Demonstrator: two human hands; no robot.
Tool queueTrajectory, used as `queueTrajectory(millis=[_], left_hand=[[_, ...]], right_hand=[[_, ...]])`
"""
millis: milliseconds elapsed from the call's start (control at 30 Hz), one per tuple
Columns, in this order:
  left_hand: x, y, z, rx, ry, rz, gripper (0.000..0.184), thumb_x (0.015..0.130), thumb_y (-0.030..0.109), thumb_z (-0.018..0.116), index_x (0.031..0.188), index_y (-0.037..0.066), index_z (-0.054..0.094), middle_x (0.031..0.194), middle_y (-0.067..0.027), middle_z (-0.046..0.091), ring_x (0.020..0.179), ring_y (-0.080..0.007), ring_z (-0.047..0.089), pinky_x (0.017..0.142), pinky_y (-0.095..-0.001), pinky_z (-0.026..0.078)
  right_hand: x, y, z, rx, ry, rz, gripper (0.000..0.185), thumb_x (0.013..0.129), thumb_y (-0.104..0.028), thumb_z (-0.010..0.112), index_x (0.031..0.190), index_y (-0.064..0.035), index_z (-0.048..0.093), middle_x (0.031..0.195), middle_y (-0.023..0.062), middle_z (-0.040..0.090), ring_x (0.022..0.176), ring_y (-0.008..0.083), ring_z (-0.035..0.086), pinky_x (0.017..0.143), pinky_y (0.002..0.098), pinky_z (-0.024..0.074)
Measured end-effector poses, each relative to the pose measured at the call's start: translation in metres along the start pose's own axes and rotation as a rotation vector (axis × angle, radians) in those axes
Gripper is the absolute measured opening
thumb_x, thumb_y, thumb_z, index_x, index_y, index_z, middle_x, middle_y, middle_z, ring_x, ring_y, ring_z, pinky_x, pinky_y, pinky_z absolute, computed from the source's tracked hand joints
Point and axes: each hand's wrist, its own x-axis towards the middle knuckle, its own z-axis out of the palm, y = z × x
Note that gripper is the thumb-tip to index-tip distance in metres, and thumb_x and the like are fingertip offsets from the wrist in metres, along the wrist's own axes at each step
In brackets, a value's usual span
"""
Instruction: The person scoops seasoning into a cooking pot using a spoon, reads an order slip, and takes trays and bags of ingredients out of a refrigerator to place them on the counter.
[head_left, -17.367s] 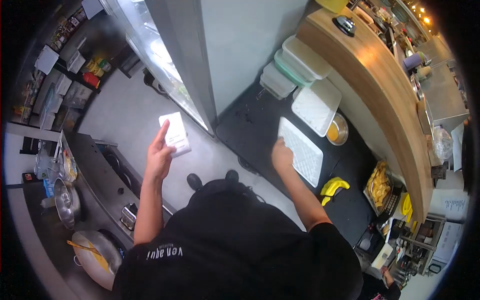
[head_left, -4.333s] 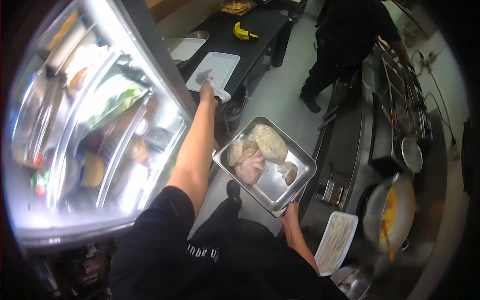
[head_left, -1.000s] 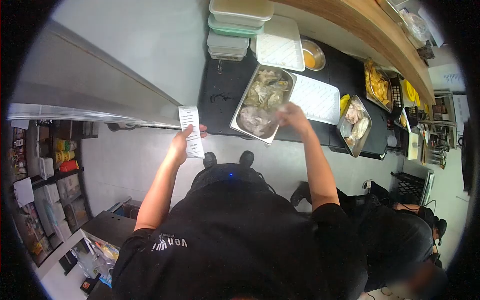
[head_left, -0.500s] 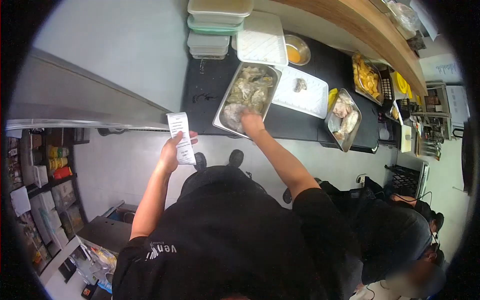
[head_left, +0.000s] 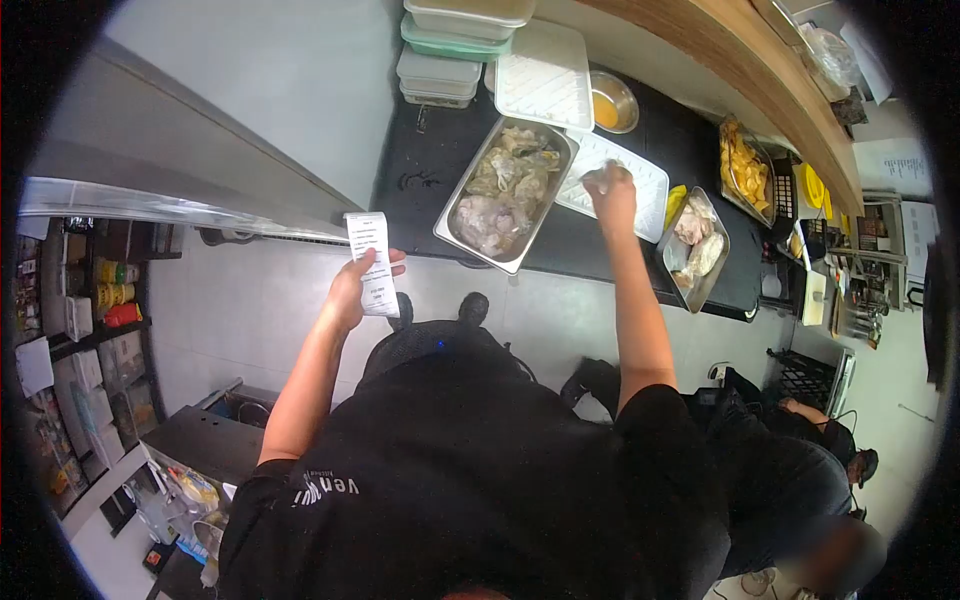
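Lidded tubs [head_left: 455,45] stand stacked near a metal bowl [head_left: 625,98] holding something yellow [head_left: 604,111]

Smooth paper slip [head_left: 377,278], shiny metal pan [head_left: 549,190], matt worktop [head_left: 425,165]

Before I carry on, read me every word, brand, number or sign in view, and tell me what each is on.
"ven": white, upside down on the black shirt; the letters after it are distorted by a fold.
Printed slip in the left hand: several lines, too small to read reliably.
Pale sheet at far right: dark print, too small to read.
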Motion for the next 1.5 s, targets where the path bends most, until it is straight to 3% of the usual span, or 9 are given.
queueTrajectory(millis=[33, 167, 433, 633, 833, 1033, 1133, 1300, 1500], left_hand=[[0.001, 0.0, 0.0, -0.008, -0.002, 0.001, 0.043, 0.098, 0.03, 0.035, 0.119, -0.004, 0.053, 0.121, -0.0167, 0.057, 0.111, -0.0269, 0.055, 0.085, -0.0377, 0.049], [0.0, -0.002, 0.007, 0.008, -0.027, -0.001, 0.044, 0.098, 0.031, 0.035, 0.12, -0.004, 0.052, 0.121, -0.0171, 0.057, 0.111, -0.027, 0.055, 0.086, -0.0377, 0.049], [-0.006, 0.008, 0.022, 0.03, -0.021, 0.03, 0.045, 0.098, 0.031, 0.037, 0.12, -0.005, 0.053, 0.121, -0.0183, 0.058, 0.11, -0.0278, 0.056, 0.091, -0.0358, 0.044], [0.003, 0.003, 0.024, 0.031, -0.061, 0.003, 0.043, 0.098, 0.029, 0.037, 0.119, -0.004, 0.053, 0.12, -0.0182, 0.058, 0.109, -0.0281, 0.057, 0.089, -0.0352, 0.044], [0.019, 0.006, 0.042, 0.082, -0.118, -0.017, 0.041, 0.098, 0.029, 0.036, 0.121, -0.001, 0.052, 0.121, -0.0159, 0.058, 0.109, -0.0275, 0.058, 0.09, -0.0352, 0.044], [0.035, 0.008, 0.046, 0.116, -0.051, -0.036, 0.043, 0.098, 0.029, 0.037, 0.121, -0.004, 0.053, 0.119, -0.0168, 0.059, 0.109, -0.0273, 0.057, 0.094, -0.0363, 0.043], [0.045, 0.031, 0.054, 0.15, -0.005, 0.033, 0.041, 0.098, 0.027, 0.039, 0.119, -0.005, 0.054, 0.118, -0.0168, 0.06, 0.109, -0.0256, 0.057, 0.096, -0.0362, 0.042], [0.056, 0.064, 0.081, 0.156, -0.006, 0.115, 0.041, 0.098, 0.026, 0.037, 0.119, -0.005, 0.054, 0.118, -0.0171, 0.06, 0.109, -0.0258, 0.057, 0.096, -0.0358, 0.042], [0.069, 0.05, 0.09, 0.113, -0.023, 0.082, 0.041, 0.097, 0.027, 0.04, 0.118, -0.006, 0.054, 0.118, -0.0184, 0.059, 0.11, -0.0294, 0.057, 0.098, -0.0373, 0.041]], right_hand=[[-0.006, -0.001, 0.009, -0.236, 0.257, -0.32, 0.018, 0.081, -0.017, 0.064, 0.092, -0.0018, 0.065, 0.081, 0.0134, 0.066, 0.071, 0.0327, 0.064, 0.072, 0.0387, 0.0521], [-0.06, -0.064, 0.066, -0.405, -0.605, -0.251, 0.016, 0.081, -0.017, 0.055, 0.078, -0.0098, 0.069, 0.081, 0.0129, 0.068, 0.076, 0.0278, 0.067, 0.066, 0.0398, 0.0539], [-0.062, -0.08, 0.075, -0.303, -0.539, -0.111, 0.018, 0.076, -0.021, 0.059, 0.075, -0.0069, 0.07, 0.08, 0.0137, 0.068, 0.074, 0.0301, 0.067, 0.065, 0.0394, 0.0539], [-0.021, -0.03, 0.001, 0.565, -0.439, 0.501, 0.023, 0.079, -0.021, 0.061, 0.076, 0.0009, 0.068, 0.073, 0.0135, 0.067, 0.066, 0.0227, 0.066, 0.062, 0.0348, 0.0517], [-0.008, 0.057, -0.009, 0.202, 0.2, 0.331, 0.054, 0.081, -0.035, 0.069, 0.11, 0.0095, 0.057, 0.089, 0.0184, 0.067, 0.073, 0.0204, 0.066, 0.063, 0.0301, 0.051], [-0.114, 0.114, 0.001, 1.341, 0.314, 1.183, 0.084, 0.082, -0.055, 0.062, 0.124, 0.0144, 0.042, 0.104, 0.0264, 0.061, 0.089, 0.0368, 0.064, 0.085, 0.0419, 0.0529], [-0.137, 0.157, 0.023, 1.447, 0.457, 1.209, 0.079, 0.082, -0.055, 0.062, 0.114, 0.0156, 0.047, 0.1, 0.0251, 0.062, 0.082, 0.0333, 0.066, 0.08, 0.0402, 0.0544], [-0.105, 0.046, 0.027, 1.108, -0.558, 0.967, 0.073, 0.081, -0.056, 0.062, 0.118, 0.0058, 0.052, 0.098, 0.018, 0.063, 0.079, 0.0252, 0.067, 0.072, 0.0342, 0.0556], [-0.095, -0.03, 0.088, 0.699, -0.288, 0.532, 0.04, 0.087, -0.03, 0.056, 0.117, -0.004, 0.054, 0.103, 0.0273, 0.062, 0.094, 0.0414, 0.061, 0.083, 0.0436, 0.0474]])
